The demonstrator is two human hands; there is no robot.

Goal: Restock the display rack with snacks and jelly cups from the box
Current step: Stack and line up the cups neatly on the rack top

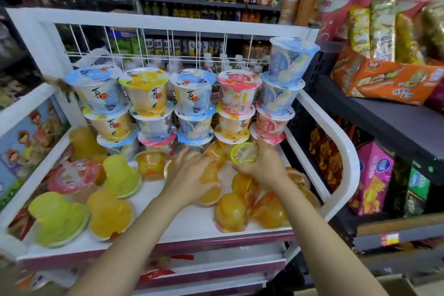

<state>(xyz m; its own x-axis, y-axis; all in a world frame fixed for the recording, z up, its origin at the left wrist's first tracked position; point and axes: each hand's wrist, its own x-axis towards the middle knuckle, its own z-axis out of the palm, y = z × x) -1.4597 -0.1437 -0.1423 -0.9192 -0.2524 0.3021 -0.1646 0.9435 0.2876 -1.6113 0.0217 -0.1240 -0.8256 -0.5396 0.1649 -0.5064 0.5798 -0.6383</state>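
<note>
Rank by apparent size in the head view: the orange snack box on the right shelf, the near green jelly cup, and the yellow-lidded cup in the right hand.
1. Orange snack box
2. Green jelly cup, though its nearness to the camera inflates it
3. Yellow-lidded cup, partly hidden by the right hand

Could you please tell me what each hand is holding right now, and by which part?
Left hand grips an orange dome-shaped jelly cup over its top; right hand holds a small yellow-lidded clear jelly cup by its side.

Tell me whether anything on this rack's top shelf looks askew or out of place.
Yes. The rightmost stack of jelly cups leans, and its top blueberry cup tilts right, out over the rack's white frame. In front, the small orange and green jelly cups lie scattered, many upside down, not in rows.
</note>
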